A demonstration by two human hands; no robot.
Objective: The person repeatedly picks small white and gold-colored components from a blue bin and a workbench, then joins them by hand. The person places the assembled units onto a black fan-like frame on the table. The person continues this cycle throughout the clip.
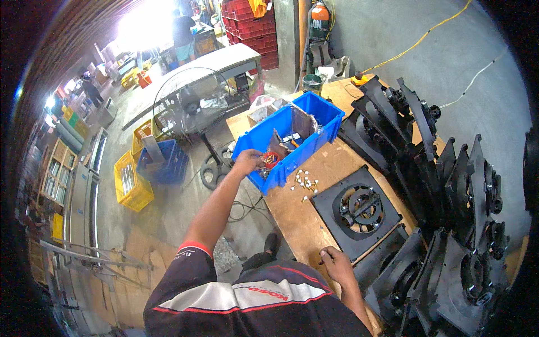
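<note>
And here's the left hand (249, 162), down in the near end of the blue bin (306, 156), fingers bent beside the red pieces (272, 160); the tips are hidden, so whether it has hold of anything, I cannot tell. Over to the right hand (338, 265): half curled, thumb toward the fingers, low by the near edge of the black plate (330, 209). No part shows in that grip, but the palm is out of sight, so no certain call there either.

The plate itself lies flat on the counter (283, 216), a round fitting (365, 209) with a crossbar sitting within it, so that much looks done. Now the white-tipped parts (305, 181): scattered loose between bin and plate, fixed to nothing, so that work looks left to do. And what a crowd on the right! Black frames (478, 177) stand packed on edge, round fittings showing on several; finished or waiting, these pictures don't settle it.
</note>
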